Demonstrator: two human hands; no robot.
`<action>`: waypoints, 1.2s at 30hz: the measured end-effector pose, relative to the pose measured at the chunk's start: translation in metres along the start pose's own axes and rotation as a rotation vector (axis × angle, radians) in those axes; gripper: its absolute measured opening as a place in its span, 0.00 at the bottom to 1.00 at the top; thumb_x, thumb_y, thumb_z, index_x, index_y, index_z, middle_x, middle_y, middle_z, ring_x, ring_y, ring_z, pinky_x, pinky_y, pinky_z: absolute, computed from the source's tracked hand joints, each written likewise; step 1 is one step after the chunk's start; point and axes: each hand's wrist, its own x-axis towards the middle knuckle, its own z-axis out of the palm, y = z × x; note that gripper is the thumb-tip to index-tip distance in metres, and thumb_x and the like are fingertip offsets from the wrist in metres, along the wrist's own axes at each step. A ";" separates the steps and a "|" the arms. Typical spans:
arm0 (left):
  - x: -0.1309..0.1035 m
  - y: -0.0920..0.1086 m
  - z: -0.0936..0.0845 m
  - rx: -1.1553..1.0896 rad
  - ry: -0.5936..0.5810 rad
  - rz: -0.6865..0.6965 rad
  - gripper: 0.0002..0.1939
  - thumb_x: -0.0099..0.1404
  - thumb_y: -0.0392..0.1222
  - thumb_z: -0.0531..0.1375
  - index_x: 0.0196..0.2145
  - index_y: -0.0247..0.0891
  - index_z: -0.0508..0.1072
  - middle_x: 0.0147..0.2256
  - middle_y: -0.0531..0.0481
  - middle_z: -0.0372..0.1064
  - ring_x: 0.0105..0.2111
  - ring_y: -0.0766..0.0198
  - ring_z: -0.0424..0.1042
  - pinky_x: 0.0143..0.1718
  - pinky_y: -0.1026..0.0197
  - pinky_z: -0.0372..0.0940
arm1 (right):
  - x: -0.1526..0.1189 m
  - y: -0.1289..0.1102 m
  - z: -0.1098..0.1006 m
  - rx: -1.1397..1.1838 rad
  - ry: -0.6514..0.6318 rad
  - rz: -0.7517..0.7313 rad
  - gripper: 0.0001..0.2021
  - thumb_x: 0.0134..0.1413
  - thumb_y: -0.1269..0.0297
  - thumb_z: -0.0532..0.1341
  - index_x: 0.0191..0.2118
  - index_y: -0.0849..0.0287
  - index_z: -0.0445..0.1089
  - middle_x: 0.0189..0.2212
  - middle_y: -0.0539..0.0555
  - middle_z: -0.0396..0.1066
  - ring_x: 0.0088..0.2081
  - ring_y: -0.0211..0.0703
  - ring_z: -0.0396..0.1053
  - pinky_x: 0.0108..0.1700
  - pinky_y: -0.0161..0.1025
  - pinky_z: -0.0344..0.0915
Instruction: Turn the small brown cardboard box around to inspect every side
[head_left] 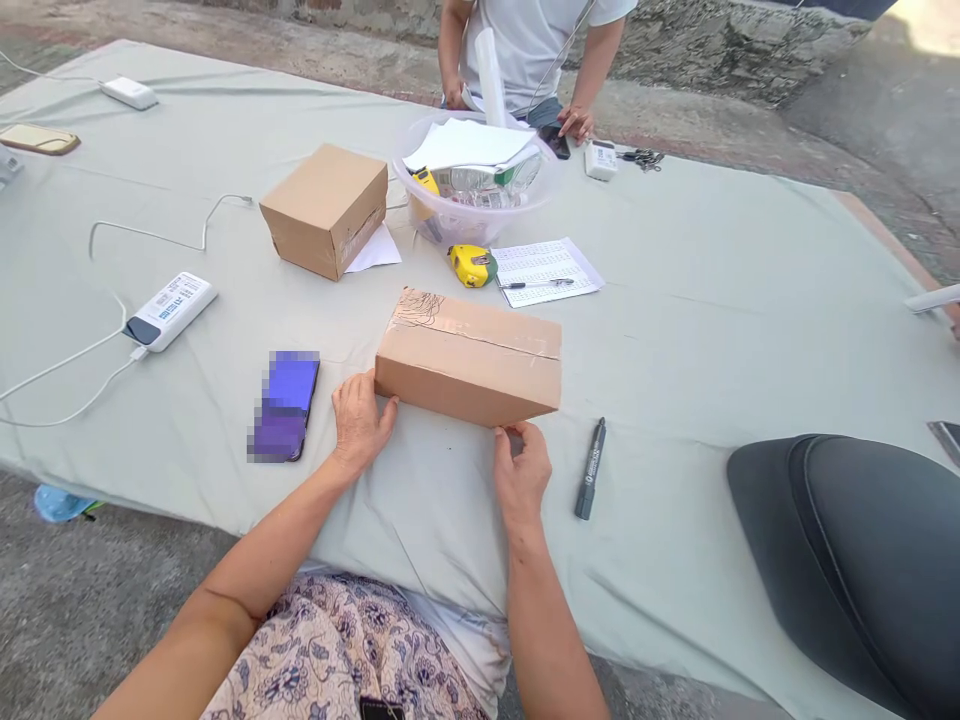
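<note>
Head view: both hands, left hand and right hand, touch taped rectangular cardboard box.

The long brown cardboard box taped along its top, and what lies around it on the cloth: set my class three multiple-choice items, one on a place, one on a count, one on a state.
1. Where does the black marker pen lie?
A. right of the long brown cardboard box taped along its top
B. inside the clear plastic bowl
C. on the smaller brown cardboard box

2. How many cardboard boxes are on the pale green cloth?
A. one
B. two
C. four

3. How do the hands stand at the long box?
A. both raised clear of it
B. left hand at its near left corner, right hand at its near lower edge
C. both flat on its top

Answers: 1 A, the pen lies on the cloth beyond the box's right end. 2 B, only the long box and the smaller one show. 3 B, the fingers of each hand reach the near side, and the box rests on the cloth.
</note>
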 end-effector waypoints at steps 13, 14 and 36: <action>-0.014 0.022 -0.007 -0.217 -0.169 0.232 0.06 0.70 0.44 0.57 0.39 0.41 0.71 0.33 0.47 0.75 0.36 0.55 0.75 0.38 0.55 0.67 | 0.001 -0.016 -0.019 0.408 0.571 -0.328 0.12 0.61 0.53 0.59 0.44 0.54 0.65 0.43 0.56 0.68 0.48 0.53 0.71 0.51 0.59 0.69; -0.014 0.022 -0.007 -0.204 -0.166 0.236 0.07 0.71 0.44 0.56 0.36 0.41 0.70 0.32 0.47 0.75 0.35 0.56 0.74 0.37 0.55 0.66 | 0.001 -0.015 -0.019 0.399 0.576 -0.297 0.12 0.62 0.52 0.58 0.44 0.53 0.65 0.43 0.56 0.68 0.48 0.53 0.71 0.51 0.60 0.70; -0.002 0.011 -0.012 -0.463 0.196 0.084 0.32 0.71 0.47 0.60 0.68 0.43 0.58 0.65 0.37 0.62 0.66 0.51 0.63 0.53 0.53 0.75 | -0.015 -0.017 -0.009 0.342 -0.159 -0.102 0.14 0.57 0.51 0.64 0.31 0.56 0.68 0.25 0.47 0.71 0.26 0.39 0.71 0.32 0.39 0.70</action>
